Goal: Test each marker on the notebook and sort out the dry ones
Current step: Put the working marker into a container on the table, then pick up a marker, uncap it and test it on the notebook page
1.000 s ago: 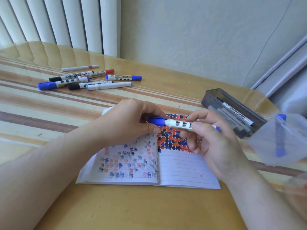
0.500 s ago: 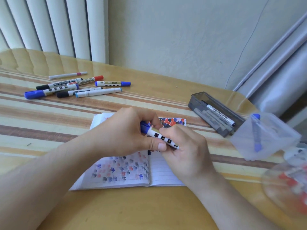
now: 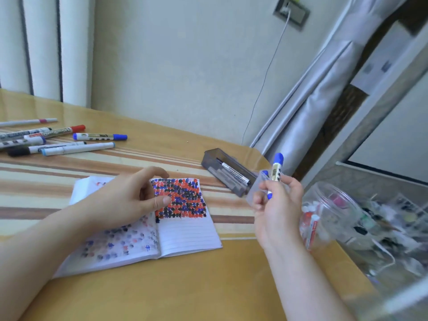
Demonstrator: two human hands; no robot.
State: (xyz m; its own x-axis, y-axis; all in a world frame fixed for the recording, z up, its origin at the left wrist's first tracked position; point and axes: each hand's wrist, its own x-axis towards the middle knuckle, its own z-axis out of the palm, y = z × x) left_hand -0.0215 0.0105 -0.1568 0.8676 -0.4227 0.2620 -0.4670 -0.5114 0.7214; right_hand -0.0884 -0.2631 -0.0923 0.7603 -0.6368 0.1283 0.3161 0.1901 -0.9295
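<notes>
An open lined notebook lies on the table, its right page dense with red, blue and black marks. My left hand rests on the left page, fingers loosely curved, holding nothing. My right hand grips a capped blue marker upright, over a clear plastic cup at the table's right edge. Another blue marker seems to stand in that cup, mostly hidden by my fingers. A dark grey box behind the notebook holds a black marker.
Several markers lie in a loose row at the far left of the striped table. A clear jar with blurred contents stands just past my right hand. The table edge runs close on the right.
My hands have separated. My right hand carried the capped blue marker up and right to the clear cup. My left hand let go and rests on the notebook. The camera turned right.
</notes>
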